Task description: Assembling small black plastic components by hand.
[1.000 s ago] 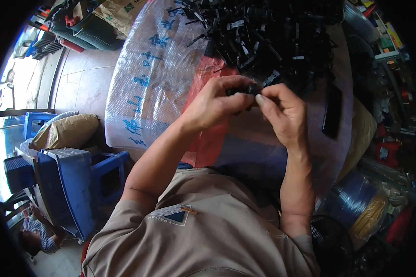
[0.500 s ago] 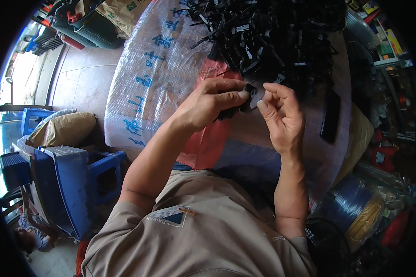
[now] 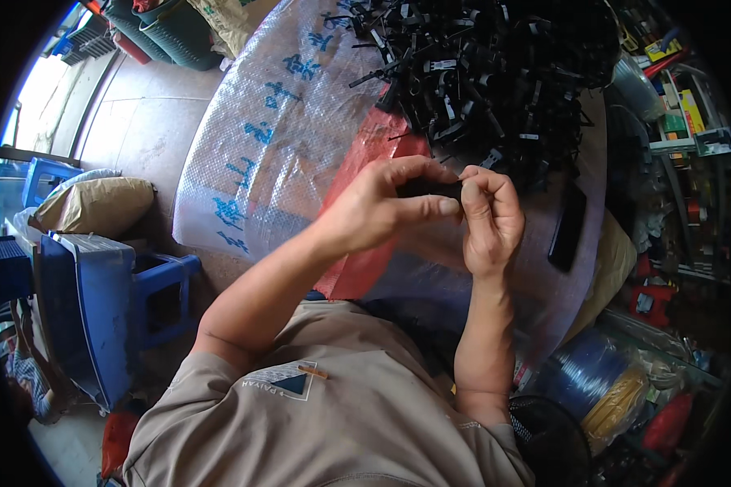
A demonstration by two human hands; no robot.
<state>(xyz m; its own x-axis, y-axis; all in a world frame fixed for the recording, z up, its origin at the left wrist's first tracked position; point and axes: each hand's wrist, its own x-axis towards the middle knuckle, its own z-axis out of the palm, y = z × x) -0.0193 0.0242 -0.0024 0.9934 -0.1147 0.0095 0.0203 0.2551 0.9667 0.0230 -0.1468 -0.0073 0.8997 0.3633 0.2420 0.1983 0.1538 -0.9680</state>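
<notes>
My left hand (image 3: 386,207) and my right hand (image 3: 489,219) meet over a table covered in clear woven plastic sheeting (image 3: 276,138). Both pinch a small black plastic part (image 3: 430,188) between their fingertips; most of it is hidden by the fingers. Just beyond the hands lies a big heap of similar black plastic parts (image 3: 487,73). A red sheet (image 3: 365,170) lies under my left wrist.
A flat black rectangular object (image 3: 566,227) lies on the sheeting right of my right hand. Blue plastic stools (image 3: 97,300) and a tan sack (image 3: 93,207) stand at the left. Cluttered shelves (image 3: 674,122) and coils of blue and yellow tubing (image 3: 601,381) fill the right.
The hands have closed together around the black part and come a little nearer to me; the fingers of the right hand have curled over it.
</notes>
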